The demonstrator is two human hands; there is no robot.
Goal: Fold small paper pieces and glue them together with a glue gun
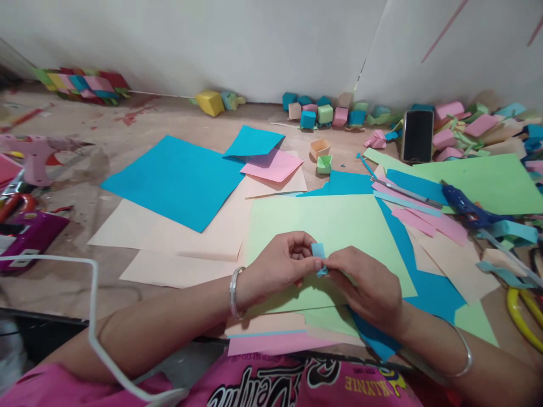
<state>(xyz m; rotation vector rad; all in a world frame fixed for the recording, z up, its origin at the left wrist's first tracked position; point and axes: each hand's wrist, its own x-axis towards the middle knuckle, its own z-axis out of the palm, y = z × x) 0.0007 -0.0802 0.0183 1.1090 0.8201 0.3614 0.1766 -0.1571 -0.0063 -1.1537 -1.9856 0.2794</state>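
Note:
A small piece of light blue paper (pixel 318 250), partly folded, is pinched between both hands near the front middle of the table. My left hand (pixel 282 257) grips its left side with thumb and curled fingers. On the right side, my right hand (pixel 365 280) closes thumb and fingertips on the same piece, hiding part of it. Under both hands lies a large light green sheet (pixel 339 217). Beyond it stand a small green paper box (pixel 324 164) and a peach paper box (pixel 319 148), both open at the top.
Blue sheet (pixel 178 181) and peach sheets (pixel 139 226) lie left. A pink glue gun (pixel 38 161) and purple stapler-like object (pixel 31 240) sit far left. Rightward are a blue glue gun (pixel 470 206), phone (pixel 418 135) and yellow-handled scissors (pixel 520 316). Paper cubes (pixel 308 118) line the wall. A white cable (pixel 94 305) crosses my left arm.

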